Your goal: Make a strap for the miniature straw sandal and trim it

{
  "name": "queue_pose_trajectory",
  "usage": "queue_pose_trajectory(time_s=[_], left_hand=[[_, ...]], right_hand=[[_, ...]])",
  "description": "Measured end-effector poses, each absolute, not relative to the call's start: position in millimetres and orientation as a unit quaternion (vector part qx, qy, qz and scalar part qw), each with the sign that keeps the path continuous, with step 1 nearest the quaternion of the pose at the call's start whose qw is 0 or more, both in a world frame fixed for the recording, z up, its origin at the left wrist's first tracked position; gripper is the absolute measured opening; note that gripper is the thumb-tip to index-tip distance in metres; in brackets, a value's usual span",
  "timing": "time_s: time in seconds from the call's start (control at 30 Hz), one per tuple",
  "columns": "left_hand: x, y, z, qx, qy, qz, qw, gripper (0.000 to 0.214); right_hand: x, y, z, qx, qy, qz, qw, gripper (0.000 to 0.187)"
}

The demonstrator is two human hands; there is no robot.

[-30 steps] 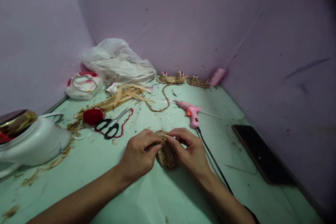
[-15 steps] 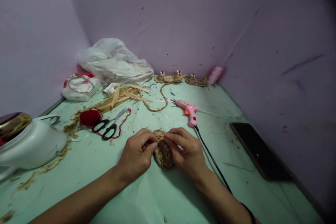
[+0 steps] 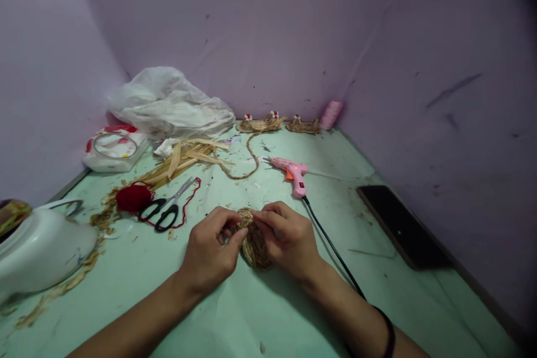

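A small oval sole of coiled, braided straw is held at the near middle of the table, its far end between my fingers. My left hand grips the left edge, thumb and forefinger bent close together. On the other side, my right hand pinches the far right rim and partly covers that side. Whether a fine strand lies between the fingertips is too small to tell. Beyond my right hand lies a pink glue gun, its nozzle pointing left. Scissors with black handles rest left of my hands, beside red yarn.
Braided straw slippers with red-and-white trim lie by the back wall, near a pink roll. Straw strips, a plastic bag and a white pot occupy the left. A phone lies right, past the glue gun's cord.
The view has turned slightly right, so the table things appear shifted left. My left thumb sits a little farther from the right hand's fingers; both hands stay at the straw sole.
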State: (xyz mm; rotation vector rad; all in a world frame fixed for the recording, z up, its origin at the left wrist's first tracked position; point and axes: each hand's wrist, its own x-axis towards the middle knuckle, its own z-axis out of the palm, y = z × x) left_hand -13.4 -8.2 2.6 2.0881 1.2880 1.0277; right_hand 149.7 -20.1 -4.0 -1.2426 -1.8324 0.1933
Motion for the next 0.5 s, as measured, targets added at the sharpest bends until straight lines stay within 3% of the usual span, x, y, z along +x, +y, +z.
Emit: queue_pose_trajectory(time_s=[0.2, 0.4, 0.5], left_hand=[[-14, -7, 3, 0.784, 0.455, 0.397, 0.145, 0.018], [-12, -2, 6, 0.793, 0.433, 0.414, 0.113, 0.012], [-11, -2, 5, 0.801, 0.422, 0.403, 0.136, 0.007]], right_hand=[[161, -18, 13, -0.532, -0.699, 0.204, 0.432, 0.025], [172, -16, 30, -0.624, -0.668, 0.271, 0.300, 0.016], [170, -16, 29, -0.618, -0.676, 0.276, 0.290, 0.013]])
